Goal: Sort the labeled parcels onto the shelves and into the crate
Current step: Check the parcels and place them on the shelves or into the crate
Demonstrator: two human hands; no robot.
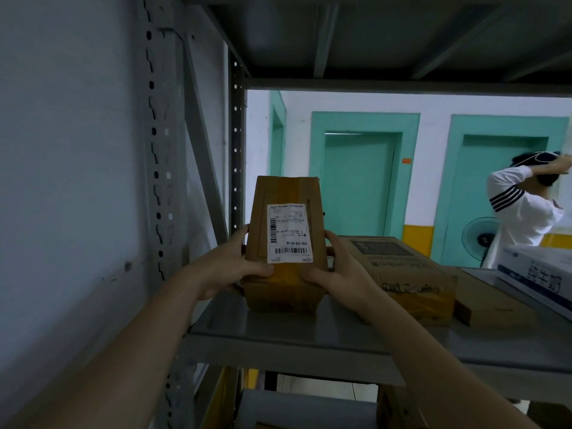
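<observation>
A brown cardboard parcel (286,193) with a white barcode label facing me stands on end at the left of the grey metal shelf (278,332). My left hand (229,264) grips its left side, thumb across the front lower corner. My right hand (337,270) grips its right side, thumb on the front. The parcel's base touches or hovers just over the shelf surface; I cannot tell which.
To the right lie a flat brown box (402,267), a thinner carton (495,301) under it and a white-blue box (538,274). A slotted upright (158,181) and wall stand left. Another shelf hangs overhead. A person in white (523,212) stands beyond.
</observation>
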